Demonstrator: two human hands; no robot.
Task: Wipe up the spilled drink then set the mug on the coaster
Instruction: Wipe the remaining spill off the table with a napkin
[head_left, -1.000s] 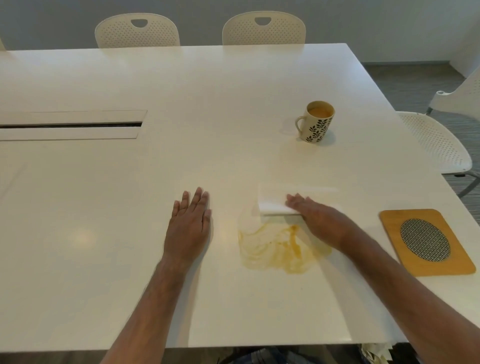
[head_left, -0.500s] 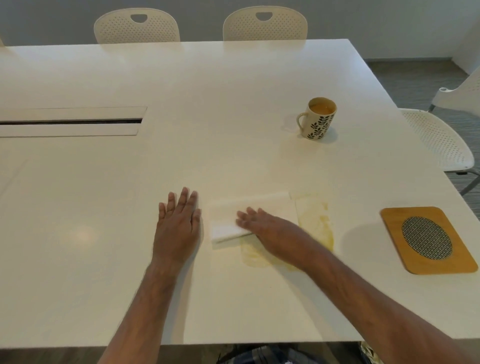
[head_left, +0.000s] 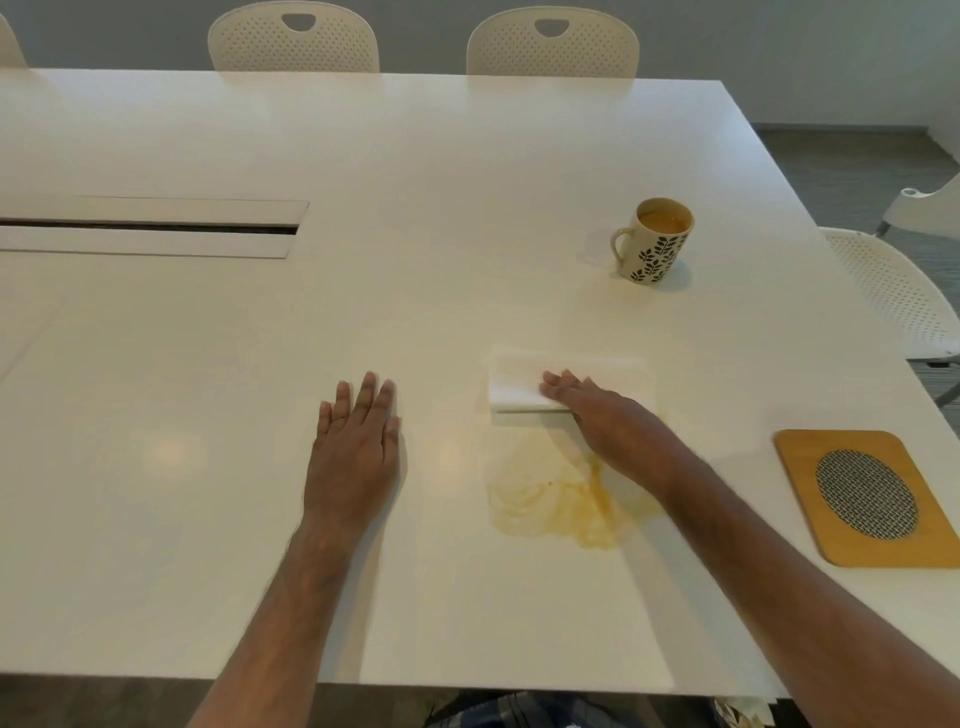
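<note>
An orange-yellow spill (head_left: 563, 501) is smeared over the white table (head_left: 467, 171) near its front edge. Just beyond it lies a folded white paper towel (head_left: 519, 387), with my right hand (head_left: 602, 421) pressed flat on top, fingers pointing left. My left hand (head_left: 356, 447) rests palm down on the table, left of the spill, holding nothing. A cream mug (head_left: 655, 241) with a dark leaf pattern stands upright farther back, orange drink inside, handle to the left. The wooden coaster (head_left: 867, 496) with a dark woven oval lies at the right edge.
A long cable slot (head_left: 150, 227) with flaps is set into the table at the left. Cream perforated chairs (head_left: 293, 39) stand behind the far edge, and another chair (head_left: 893, 291) is at the right side.
My right hand swept the towel left across the spill, then back right and a little farther from me. The spill looks smeared. My left hand barely shifted.
</note>
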